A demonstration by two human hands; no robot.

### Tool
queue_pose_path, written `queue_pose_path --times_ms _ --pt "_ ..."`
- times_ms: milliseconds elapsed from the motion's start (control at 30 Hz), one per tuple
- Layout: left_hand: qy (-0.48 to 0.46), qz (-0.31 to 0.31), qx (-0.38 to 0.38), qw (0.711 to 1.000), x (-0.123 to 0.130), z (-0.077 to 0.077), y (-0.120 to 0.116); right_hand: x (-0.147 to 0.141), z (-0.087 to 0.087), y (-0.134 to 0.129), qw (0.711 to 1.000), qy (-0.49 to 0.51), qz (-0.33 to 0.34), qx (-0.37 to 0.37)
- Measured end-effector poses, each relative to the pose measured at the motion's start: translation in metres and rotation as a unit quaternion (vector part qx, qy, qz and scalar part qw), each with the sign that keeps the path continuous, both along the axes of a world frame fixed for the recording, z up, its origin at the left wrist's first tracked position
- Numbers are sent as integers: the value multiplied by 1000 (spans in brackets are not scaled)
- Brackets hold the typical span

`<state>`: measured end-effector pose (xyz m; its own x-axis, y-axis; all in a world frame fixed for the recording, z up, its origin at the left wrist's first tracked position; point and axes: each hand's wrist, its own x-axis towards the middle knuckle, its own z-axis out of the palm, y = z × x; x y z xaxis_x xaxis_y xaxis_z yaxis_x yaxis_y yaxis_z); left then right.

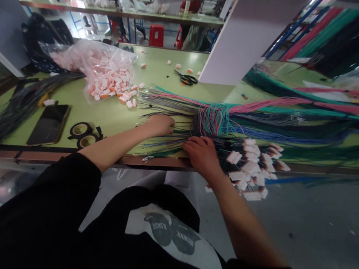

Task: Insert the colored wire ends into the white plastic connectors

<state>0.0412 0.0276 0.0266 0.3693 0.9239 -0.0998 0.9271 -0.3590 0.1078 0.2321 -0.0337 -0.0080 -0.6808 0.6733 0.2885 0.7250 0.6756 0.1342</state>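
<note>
Dark wires [163, 138] with bare-looking left ends run across the bench in front of me. My left hand [160, 124] is closed in a pinch among them; its fingertips seem to be on a thin dark wire, partly hidden. To its right, my right hand [202, 152] has its fingers curled over the dark wires near the bench edge. Just beyond it, a tangle of teal and pink wires [213, 119] loops across the bundle. White and orange connectors [251, 167] on wire ends lie in a cluster right of my right hand, partly over the edge.
An opened clear bag [92, 59] spills loose connectors [112, 83] at the back left. Scissors [186, 78] lie beyond the wires, by a white pillar [236, 39]. At left are a phone [49, 125], black tape rolls [80, 130] and a dark wire bundle [17, 101].
</note>
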Motion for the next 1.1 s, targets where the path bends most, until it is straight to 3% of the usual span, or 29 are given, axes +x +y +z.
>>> queue_pose_path --times_ms 300,500,733,1100 --pt "23 34 -19 999 7 5 0 0 1 -1 1000 -1 1 -1" --pt "66 33 -42 996 -5 13 -3 -1 1 0 1000 -6 -9 -6" --pt "5 -77 50 996 3 -3 -9 -2 2 1 1000 -10 -9 -3" --pt "-19 -102 61 993 19 -10 -10 -3 4 -1 1000 -23 -11 0"
